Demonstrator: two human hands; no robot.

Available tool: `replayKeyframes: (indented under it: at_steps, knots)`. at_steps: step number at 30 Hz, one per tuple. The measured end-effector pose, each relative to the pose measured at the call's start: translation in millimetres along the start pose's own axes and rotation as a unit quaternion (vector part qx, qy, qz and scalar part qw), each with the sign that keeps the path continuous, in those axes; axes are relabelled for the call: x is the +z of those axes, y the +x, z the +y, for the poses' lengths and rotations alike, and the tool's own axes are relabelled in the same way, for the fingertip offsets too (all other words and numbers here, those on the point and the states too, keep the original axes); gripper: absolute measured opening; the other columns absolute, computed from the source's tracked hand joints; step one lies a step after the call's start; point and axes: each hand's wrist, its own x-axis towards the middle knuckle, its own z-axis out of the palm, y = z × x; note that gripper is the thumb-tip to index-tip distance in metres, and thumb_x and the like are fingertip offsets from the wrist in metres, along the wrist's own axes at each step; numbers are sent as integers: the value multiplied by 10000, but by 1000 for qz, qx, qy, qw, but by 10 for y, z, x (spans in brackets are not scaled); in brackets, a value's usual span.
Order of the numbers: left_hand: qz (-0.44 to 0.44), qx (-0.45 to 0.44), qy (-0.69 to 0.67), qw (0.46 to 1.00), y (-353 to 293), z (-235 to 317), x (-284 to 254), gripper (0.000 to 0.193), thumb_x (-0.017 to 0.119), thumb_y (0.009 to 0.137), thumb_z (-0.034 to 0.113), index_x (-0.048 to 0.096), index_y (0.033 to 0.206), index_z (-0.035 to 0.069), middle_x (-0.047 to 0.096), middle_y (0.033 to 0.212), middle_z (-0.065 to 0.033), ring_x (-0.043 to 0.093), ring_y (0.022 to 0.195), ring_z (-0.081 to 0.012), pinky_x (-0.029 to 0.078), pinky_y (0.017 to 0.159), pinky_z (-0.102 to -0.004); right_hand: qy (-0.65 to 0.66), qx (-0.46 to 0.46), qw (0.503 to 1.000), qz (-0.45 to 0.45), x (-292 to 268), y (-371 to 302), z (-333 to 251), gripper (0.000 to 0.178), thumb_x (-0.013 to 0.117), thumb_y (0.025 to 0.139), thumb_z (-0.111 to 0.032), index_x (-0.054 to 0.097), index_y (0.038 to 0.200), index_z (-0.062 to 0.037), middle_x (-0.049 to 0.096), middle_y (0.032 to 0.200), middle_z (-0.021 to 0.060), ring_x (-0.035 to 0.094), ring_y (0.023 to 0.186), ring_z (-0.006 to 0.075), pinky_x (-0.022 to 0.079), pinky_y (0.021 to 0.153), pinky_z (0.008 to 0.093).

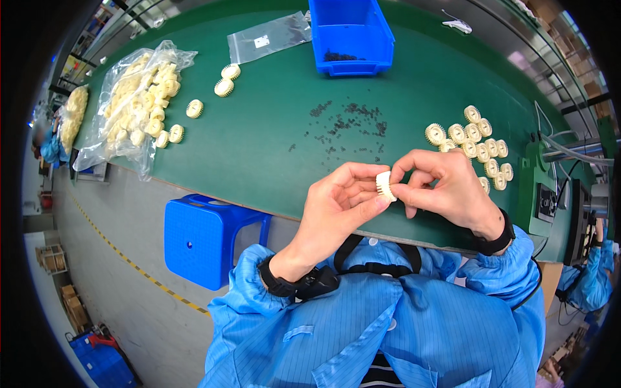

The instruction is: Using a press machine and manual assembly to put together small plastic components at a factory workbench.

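Note:
A cream plastic gear [384,185] is held upright above the table's front edge. My left hand [343,200] grips it between thumb and fingers. From the other side my right hand [443,187] reaches it with thumb and forefinger pinched together at its face; whether a small part sits in that pinch is hidden. Small black parts [356,119] lie scattered on the green table [259,142] beyond my hands. Beside my right hand stands a group of similar cream gears [482,152].
A clear bag of cream gears [139,103] lies at the left, with several loose gears [195,108] near it. At the back are a blue bin [352,48] with black parts and a flat plastic bag [272,42]. A green machine [537,187] stands right; a blue stool [200,239] is below left.

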Motion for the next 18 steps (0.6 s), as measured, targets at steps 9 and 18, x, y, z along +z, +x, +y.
replayKeyframes:
  at_steps: [9,18]
  knots:
    - [3,49,83,995,-26,9,-142,392,573,910,-6,475,1287,-55,600,1187,-157,592,1095,-194,478,963,-327,28,34,992,116,235,-81,-38,156,630,885,-128,730,955,-31,659,610,56,592,504,76,453,459,228]
    - [-65,-48,0,997,-74,97,-131,471,579,933,85,415,1373,45,609,1158,-91,596,1006,-137,493,858,-288,-161,-75,978,110,297,-177,48,402,804,685,-117,648,1050,-54,550,520,19,537,453,109,412,441,260]
